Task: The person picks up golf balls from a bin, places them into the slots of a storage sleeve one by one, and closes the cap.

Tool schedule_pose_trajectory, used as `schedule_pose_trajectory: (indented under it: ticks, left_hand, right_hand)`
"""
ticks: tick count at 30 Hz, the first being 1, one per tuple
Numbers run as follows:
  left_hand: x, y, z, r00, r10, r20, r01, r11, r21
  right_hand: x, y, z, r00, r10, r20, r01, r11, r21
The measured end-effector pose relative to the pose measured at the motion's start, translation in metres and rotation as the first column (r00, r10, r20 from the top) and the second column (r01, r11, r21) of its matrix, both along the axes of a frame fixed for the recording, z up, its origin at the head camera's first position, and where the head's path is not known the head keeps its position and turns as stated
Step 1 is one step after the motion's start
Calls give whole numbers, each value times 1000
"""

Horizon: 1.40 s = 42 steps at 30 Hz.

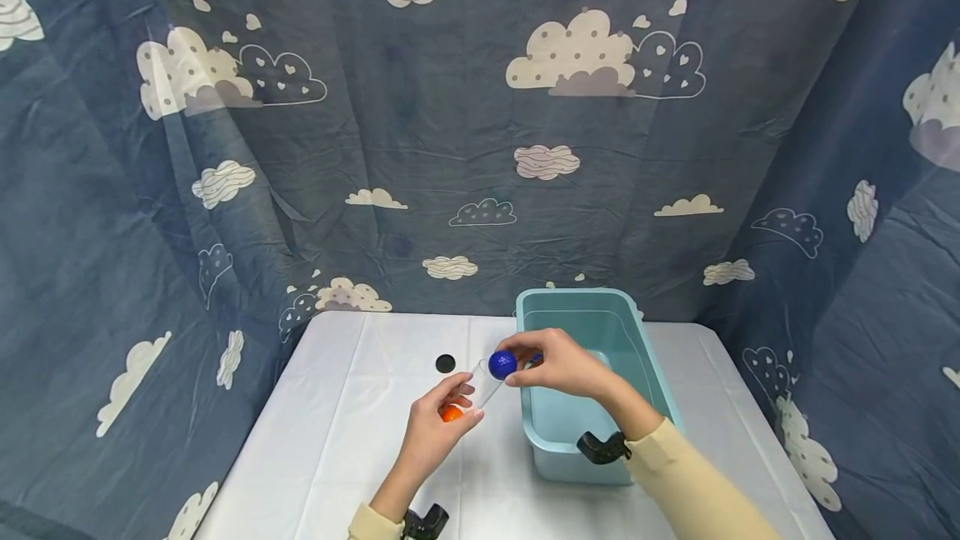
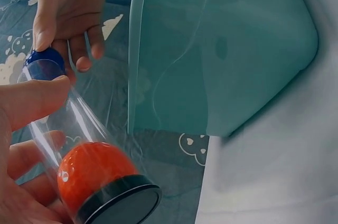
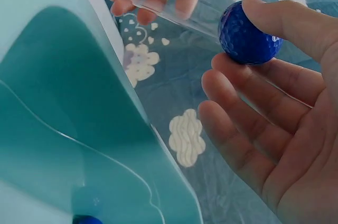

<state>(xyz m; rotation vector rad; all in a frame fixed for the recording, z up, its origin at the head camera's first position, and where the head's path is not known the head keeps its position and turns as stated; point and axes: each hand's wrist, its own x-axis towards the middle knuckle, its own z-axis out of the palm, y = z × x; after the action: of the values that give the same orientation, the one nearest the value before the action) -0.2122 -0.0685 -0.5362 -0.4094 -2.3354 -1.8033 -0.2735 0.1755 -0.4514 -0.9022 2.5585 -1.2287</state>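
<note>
My left hand (image 1: 438, 423) grips a clear plastic tube (image 2: 87, 115) that tilts up toward my right hand. An orange golf ball (image 2: 95, 171) lies inside the tube, against the black cap (image 2: 124, 203) on its lower end. My right hand (image 1: 562, 365) pinches a blue golf ball (image 3: 248, 34) between thumb and fingertips, its other fingers loosely spread. The blue ball is right at the tube's uncapped upper mouth. In the left wrist view, the tube's rim overlaps the ball's lower part.
A teal plastic bin (image 1: 551, 447) stands on the white table (image 1: 337, 440), just right of the tube and under my right forearm. Another blue ball (image 3: 87, 220) shows in the bin. A black round cap (image 1: 446, 363) lies on the table behind my left hand.
</note>
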Motion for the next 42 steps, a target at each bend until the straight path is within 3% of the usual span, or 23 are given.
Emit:
schedule_pose_trajectory:
  ticks: [4,11,23,34,42]
  left_hand:
    - [-2,-3,-6,1000,-5,-21,6,1000,20]
    - [-1,-7,-6,999,16,-34,-16,1000,-1]
    - [-2,-11,-6,999,49,-9,-50,998,-37]
    - [-4,-13,-8,998,52,-29,-53,998,-22]
    - [-4,-15,-8,998,54,-23,-54,998,-21]
  right_hand:
    - [-1,-4,-2,999,23,26,-22,1000,-13]
    - [-1,-6,-6,998,54,18,-54,998,-38]
    - [-11,3,4,1000,23,-17,-23,1000,11]
    - [-53,29,11,997,-28,-68,32,998,61]
    - [-88,52,-14,994,-106,-23,108,989,101]
